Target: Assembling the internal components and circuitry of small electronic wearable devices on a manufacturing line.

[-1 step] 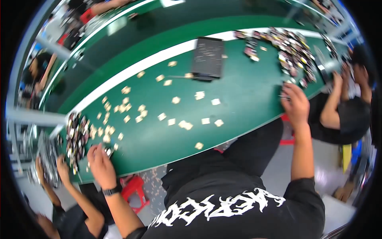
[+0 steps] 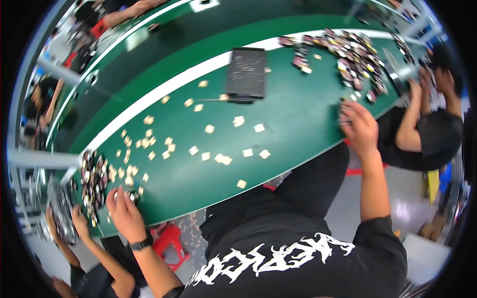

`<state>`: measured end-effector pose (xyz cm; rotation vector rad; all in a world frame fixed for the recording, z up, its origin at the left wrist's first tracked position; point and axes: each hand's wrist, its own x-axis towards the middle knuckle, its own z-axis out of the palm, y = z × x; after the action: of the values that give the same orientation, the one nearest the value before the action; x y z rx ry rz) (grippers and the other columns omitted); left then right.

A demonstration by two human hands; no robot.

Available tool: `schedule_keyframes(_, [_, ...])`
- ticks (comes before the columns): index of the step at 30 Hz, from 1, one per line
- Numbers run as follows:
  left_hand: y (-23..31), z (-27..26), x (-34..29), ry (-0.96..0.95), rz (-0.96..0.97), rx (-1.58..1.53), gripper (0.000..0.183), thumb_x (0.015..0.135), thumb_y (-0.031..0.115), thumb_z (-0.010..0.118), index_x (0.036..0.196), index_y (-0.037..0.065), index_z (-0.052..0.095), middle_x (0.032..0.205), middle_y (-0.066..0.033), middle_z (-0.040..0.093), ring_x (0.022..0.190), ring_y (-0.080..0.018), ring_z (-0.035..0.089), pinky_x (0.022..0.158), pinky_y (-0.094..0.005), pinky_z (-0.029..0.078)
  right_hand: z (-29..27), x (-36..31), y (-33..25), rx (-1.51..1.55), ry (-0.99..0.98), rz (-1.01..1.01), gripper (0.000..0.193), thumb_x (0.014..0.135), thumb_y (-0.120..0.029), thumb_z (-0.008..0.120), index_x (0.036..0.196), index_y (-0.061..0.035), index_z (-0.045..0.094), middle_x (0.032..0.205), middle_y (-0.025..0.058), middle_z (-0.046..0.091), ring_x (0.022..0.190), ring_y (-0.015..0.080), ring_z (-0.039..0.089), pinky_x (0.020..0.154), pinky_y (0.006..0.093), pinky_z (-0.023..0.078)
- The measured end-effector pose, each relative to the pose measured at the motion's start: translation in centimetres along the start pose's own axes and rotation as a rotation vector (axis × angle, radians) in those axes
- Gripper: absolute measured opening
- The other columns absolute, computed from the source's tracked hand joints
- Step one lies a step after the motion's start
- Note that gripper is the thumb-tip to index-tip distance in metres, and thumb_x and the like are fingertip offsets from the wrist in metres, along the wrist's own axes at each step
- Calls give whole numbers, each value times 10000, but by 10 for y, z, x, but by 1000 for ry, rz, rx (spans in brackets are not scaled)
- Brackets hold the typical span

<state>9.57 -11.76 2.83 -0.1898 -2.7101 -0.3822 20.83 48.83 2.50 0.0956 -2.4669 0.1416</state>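
Note:
At the right end of the table's near edge, my right hand (image 2: 360, 127) has its fingers closed around a small dark part (image 2: 344, 110) with shiny bits; its exact kind is too blurred to tell. A heap of small dark and light parts (image 2: 360, 59) lies just beyond that hand. My left hand (image 2: 125, 212), with a dark band at the wrist, is at the left end with fingers curled down. Beside its fingertips shows a small dark and white part (image 2: 133, 197), and the fingers partly hide whatever they hold. Another heap of similar parts (image 2: 93, 176) lies left of this hand.
Many small cream squares (image 2: 209, 129) are scattered over the green table (image 2: 293, 116). A black ridged tray (image 2: 247, 72) stands at the far middle, with a thin rod (image 2: 206, 100) beside it. Co-workers sit at both ends, one person's arm (image 2: 412, 119) at right, another's (image 2: 102, 248) at left.
The whole view has shifted slightly, the table's things sliding a little leftward in the picture. Against the table, both my hands stay in nearly the same places.

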Motion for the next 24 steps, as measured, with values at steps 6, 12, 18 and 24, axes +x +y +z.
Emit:
schedule_keyframes(6, [171,12,15,-594,-110,-1023,379,1016,151,580,1364,6,621,1302,-145,655,1067,-197,658,824,-295,546,0,11,-70,148,152,-241,287,709,-18,794,987,-45,729,1080,73,680,649,193,615,547,305,504])
schedule_keyframes(12, [276,60,42,-1368,-229,-1699,570,1038,215,547,1534,-12,380,1188,-108,641,845,-126,635,630,-236,479,6,31,-129,242,150,-336,313,704,-76,735,1017,-73,742,981,16,611,635,142,523,525,275,457])
schedule_keyframes(18, [275,82,51,-1270,-95,-1537,478,1014,110,584,1458,3,444,1035,-83,647,792,-112,621,612,-234,482,-10,18,-151,738,-9,389,182,840,-27,760,1007,-32,686,1005,92,575,707,208,550,601,320,482])
schedule_keyframes(24, [263,96,43,-691,537,-977,337,965,34,626,1289,-3,541,1010,-113,659,727,-159,609,696,-296,504,-19,17,-150,869,-222,530,73,913,-20,718,918,2,650,877,80,592,714,160,563,614,315,463])
